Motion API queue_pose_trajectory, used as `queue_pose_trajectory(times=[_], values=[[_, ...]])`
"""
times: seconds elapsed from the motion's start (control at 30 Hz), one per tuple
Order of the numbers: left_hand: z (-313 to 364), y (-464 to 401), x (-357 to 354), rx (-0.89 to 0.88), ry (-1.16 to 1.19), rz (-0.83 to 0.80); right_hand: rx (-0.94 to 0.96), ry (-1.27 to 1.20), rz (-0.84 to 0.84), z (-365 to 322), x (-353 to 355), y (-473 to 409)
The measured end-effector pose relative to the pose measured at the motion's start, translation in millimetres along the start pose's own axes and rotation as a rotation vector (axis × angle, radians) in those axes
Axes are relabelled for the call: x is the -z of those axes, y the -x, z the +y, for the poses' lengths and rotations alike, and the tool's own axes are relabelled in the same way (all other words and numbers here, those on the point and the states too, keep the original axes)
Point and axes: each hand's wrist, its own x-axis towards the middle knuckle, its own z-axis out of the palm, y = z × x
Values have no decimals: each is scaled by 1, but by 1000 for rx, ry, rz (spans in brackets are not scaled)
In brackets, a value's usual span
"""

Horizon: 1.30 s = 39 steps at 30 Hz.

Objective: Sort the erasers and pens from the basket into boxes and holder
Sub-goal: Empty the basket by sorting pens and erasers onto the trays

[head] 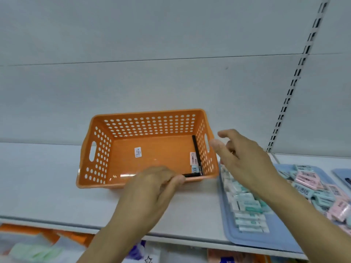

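Left hand (152, 188) pinches black pen (191, 175) in basket (98, 149); right hand (245, 160) open, empty.

An orange perforated basket (144, 147) is placed on a white shelf. Inside it, a black pen (196, 150) is laid along the right wall, and a second black pen (191, 175) along the near wall. A pink eraser (192, 158) and a small pale blue eraser (194, 169) are seen beside them. To the right, a blue box (256, 238) is filled with rows of pale green and pink erasers (247, 205).
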Motion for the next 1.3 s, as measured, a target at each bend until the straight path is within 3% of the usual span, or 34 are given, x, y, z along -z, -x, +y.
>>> queue_pose_trajectory(times=[0.13,0.23,0.4,0.5,0.6,0.67,0.73,0.83,0.9,1.1,1.3], values=[[-4,-3,13,29,106,-216,-14,156,-39,-11,-22,-17],[-8,-40,13,-53,29,-253,4,132,35,-13,-30,-8],[-14,-104,-19,-647,-351,-387,5,129,66,-15,-31,-2],[-14,-117,-27,-905,-547,-307,-3,152,60,-16,-31,-1],[-20,-122,-29,-1041,-600,-185,-25,164,52,-15,-31,-2],[-15,-121,-20,-973,-535,-128,-15,171,50,-14,-30,-2],[-11,-114,-8,-753,-456,-140,-9,177,42,-13,-29,-2],[-16,-103,-6,-338,-331,-418,-9,155,42,-14,-30,-3],[-19,-96,-10,-156,-280,-606,-19,116,35,-15,-29,-4],[-13,-102,-16,123,-128,-928,-39,92,15,-18,-29,-7],[1,-121,-8,150,-220,-1110,-43,45,13,-18,-30,-10]])
